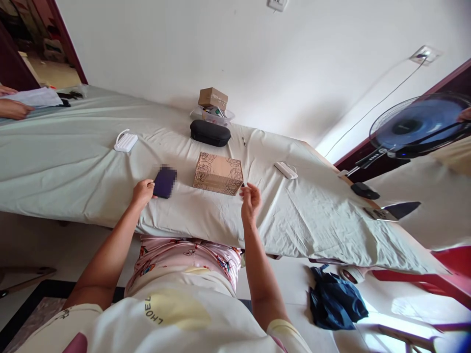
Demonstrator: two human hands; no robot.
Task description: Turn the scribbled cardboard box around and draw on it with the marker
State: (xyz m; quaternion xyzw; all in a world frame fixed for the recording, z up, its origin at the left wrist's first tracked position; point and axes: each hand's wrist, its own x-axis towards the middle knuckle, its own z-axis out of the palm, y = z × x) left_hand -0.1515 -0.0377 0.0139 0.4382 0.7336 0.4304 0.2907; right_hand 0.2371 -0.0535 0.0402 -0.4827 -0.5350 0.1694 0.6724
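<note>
My left hand (143,192) is closed on the left edge of a dark purple, flat rectangular thing (165,183), phone-like in shape and partly pixelated. To the right of it a brown cardboard box (218,173) with black drawn swirls sits on the cloth-covered table (206,208). My right hand (251,198) is at the box's right front corner, fingers pinched together. A small dark tip shows by these fingers against the box; I cannot make out what it is.
Behind the box lie a black zip case (210,133), a clear tub (224,116) and a smaller carton (213,97). White strapped devices (126,141) flank the box. A fan (408,126) stands right. At far left another person's hands (16,109) hold paper.
</note>
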